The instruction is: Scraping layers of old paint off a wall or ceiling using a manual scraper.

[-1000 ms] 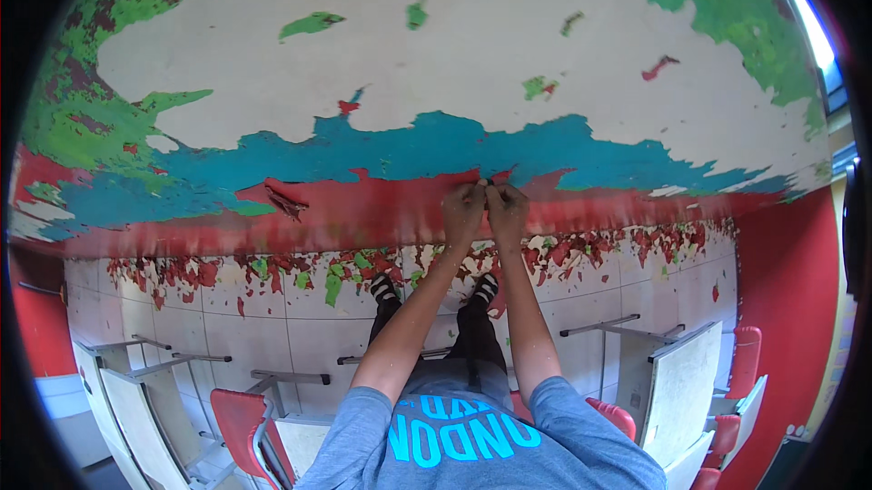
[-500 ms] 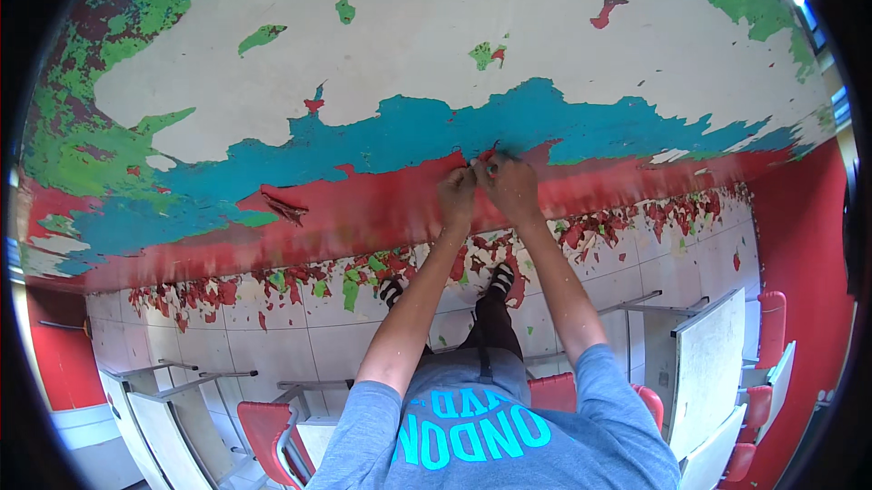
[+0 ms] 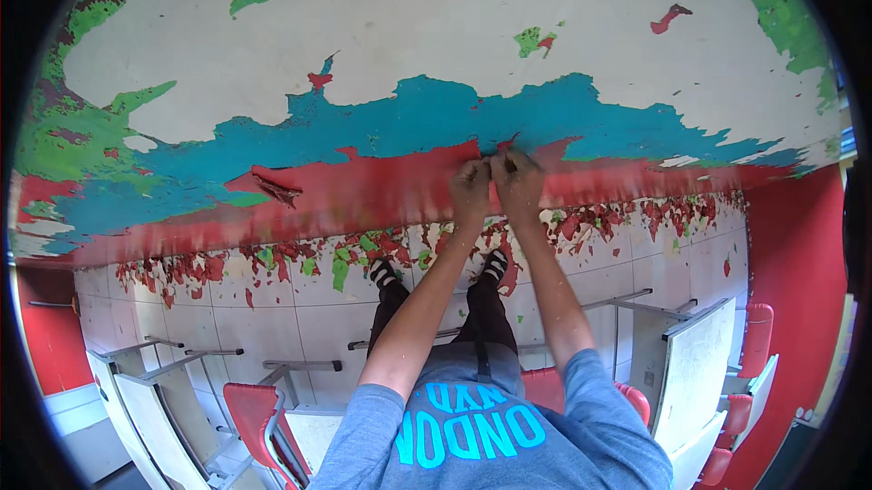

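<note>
A wall stands in front of me with peeling layers: bare white plaster (image 3: pixel 381 45), a band of teal paint (image 3: pixel 436 113) and red paint (image 3: pixel 363 181) below it. At the ragged line where red meets teal, my left hand (image 3: pixel 470 188) is closed with its fingertips against the red paint. Right beside it, my right hand (image 3: pixel 520 186) pinches the loose edge of the red paint, and a small dark red flake (image 3: pixel 507 141) sticks up above its fingers. What lies between the left fingertips is too small to make out.
A curled red paint strip (image 3: pixel 276 187) hangs on the wall to the left. Red, green and white paint scraps (image 3: pixel 341 272) litter the tiled floor (image 3: pixel 259 331) along the wall's foot. Behind me are tipped white tables (image 3: pixel 699 358) and red chairs (image 3: pixel 250 422).
My hands have shifted slightly right along the red paint's edge and drawn closer together. The whole view has moved a little, so the wall's patches sit differently.
</note>
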